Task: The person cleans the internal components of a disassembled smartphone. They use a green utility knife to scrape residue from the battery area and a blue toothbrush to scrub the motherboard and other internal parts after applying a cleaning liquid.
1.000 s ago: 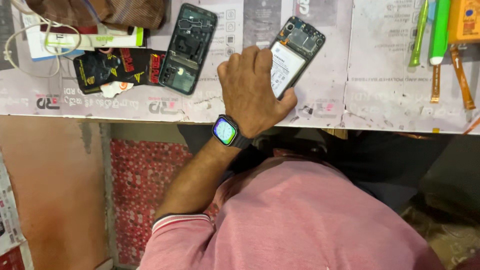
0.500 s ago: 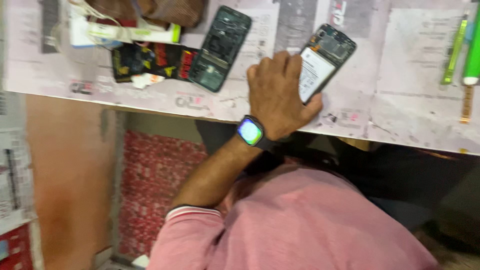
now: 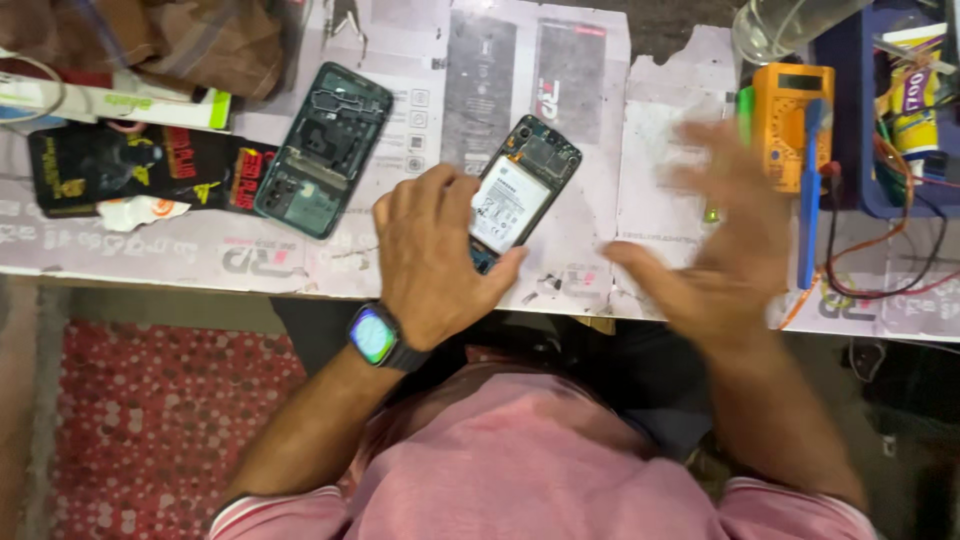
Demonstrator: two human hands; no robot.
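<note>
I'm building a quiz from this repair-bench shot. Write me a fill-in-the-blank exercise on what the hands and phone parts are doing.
1. The left hand holds down an opened phone whose white ____ is exposed.
2. The right hand is blurred, open and holds ____.
3. The teal phone housing lies to the ____ of the opened phone in the picture.
4. The wrist of the left hand wears a ____.

Missing words: battery; nothing; left; smartwatch
</note>
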